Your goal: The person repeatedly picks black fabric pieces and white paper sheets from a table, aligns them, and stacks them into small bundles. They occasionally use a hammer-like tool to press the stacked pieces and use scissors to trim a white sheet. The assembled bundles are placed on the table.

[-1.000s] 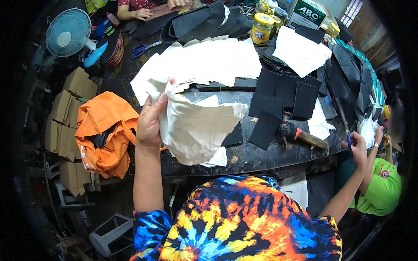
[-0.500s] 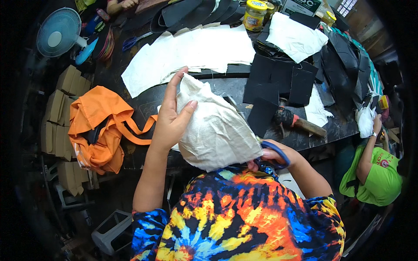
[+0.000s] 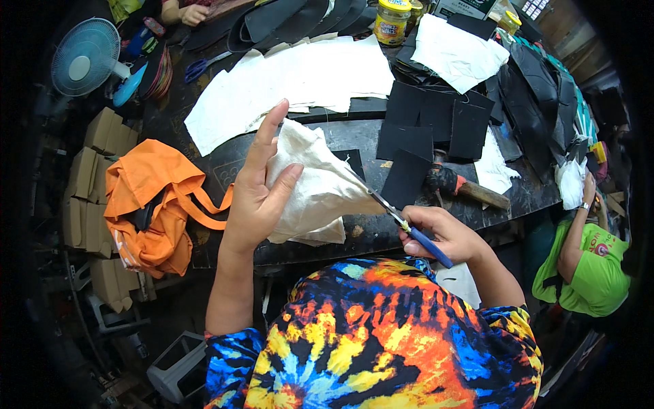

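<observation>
My left hand [image 3: 251,201] holds up a piece of off-white cloth [image 3: 317,174], with the thumb on its near face and the index finger pointing up past its edge. In my right hand [image 3: 449,235] is a pair of scissors with blue handles [image 3: 429,247]. Their blades lie along the cloth's right-hand edge, near its lower corner. Below the held cloth, part of another white cloth piece [image 3: 325,234] shows on the dark table [image 3: 371,235]. The fingers behind the held cloth are partly hidden.
White cloth pieces [image 3: 293,78] overlap at the far side. Black squares [image 3: 409,140] and a hammer [image 3: 480,194] lie to the right. An orange bag [image 3: 153,204] sits left, below a fan [image 3: 82,61]. A co-worker in a green shirt [image 3: 596,273] is at far right.
The cloth has swung round and turned narrower toward my right hand. The scissors have come up from behind it, so their blades now show. My left hand has shifted slightly left.
</observation>
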Motion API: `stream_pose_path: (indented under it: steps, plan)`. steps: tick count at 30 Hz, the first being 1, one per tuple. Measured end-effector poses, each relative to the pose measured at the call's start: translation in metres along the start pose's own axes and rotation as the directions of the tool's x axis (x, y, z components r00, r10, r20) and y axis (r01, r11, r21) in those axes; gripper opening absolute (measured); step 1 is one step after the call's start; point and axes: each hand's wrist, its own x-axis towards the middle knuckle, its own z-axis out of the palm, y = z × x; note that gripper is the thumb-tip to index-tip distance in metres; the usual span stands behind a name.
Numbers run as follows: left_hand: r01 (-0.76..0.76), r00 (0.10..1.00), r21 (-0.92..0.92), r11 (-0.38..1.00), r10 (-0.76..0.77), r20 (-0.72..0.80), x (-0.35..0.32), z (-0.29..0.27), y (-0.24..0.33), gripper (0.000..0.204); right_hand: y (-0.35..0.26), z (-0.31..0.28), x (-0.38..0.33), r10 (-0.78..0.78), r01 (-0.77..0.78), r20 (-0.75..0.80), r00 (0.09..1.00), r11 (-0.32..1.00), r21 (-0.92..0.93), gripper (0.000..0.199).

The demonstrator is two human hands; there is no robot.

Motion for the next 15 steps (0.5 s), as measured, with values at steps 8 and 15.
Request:
stream_pose_path:
  steps: [8,15]
  plan:
    - [0.042,0.998,-0.114,0.993,-0.047,-0.036,-0.005,0.002,-0.001,0.075,-0.002,0.005,0.002,-0.058,0.043,-0.077,0.995,0.980,-0.193,0.048]
    - [-0.045,0.995,-0.165,0.985,0.029,-0.100,-0.012,0.000,-0.005,0.075,0.003,0.008,-0.007,-0.042,0.030,-0.113,0.993,0.994,-0.108,0.038]
